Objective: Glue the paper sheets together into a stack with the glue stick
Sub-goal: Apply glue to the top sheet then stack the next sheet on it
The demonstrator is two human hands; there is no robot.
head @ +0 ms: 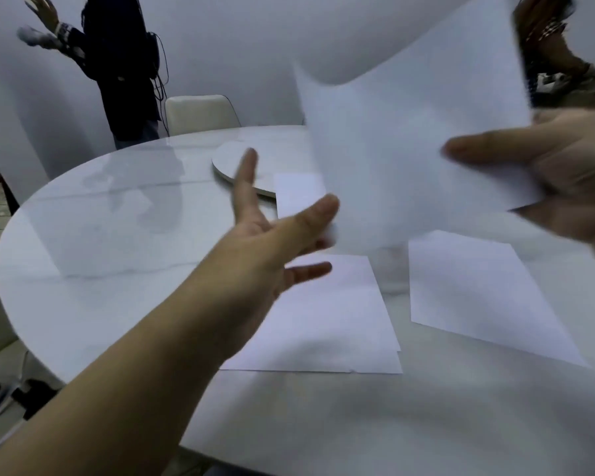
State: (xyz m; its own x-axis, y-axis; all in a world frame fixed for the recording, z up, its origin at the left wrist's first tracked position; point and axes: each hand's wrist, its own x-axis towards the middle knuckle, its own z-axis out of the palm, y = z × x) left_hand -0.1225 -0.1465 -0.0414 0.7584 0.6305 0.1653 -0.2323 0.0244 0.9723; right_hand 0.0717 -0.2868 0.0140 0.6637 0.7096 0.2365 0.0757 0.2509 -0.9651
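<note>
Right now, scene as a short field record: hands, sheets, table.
right hand: pinches a raised sheet, thumb on its front
left hand: open, fingers spread, reaching toward that sheet
stack on table: flat, edges slightly offset
single sheet: flat, right of the stack
glue stick: not visible
table: round, white, turntable at centre

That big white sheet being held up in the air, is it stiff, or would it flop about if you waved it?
Probably floppy: the raised sheet already curves along its top while the right hand pinches just one edge. It looks light, since that pinch alone holds it up. On the glossy table, the flat sheets would likely slide easily.
</note>
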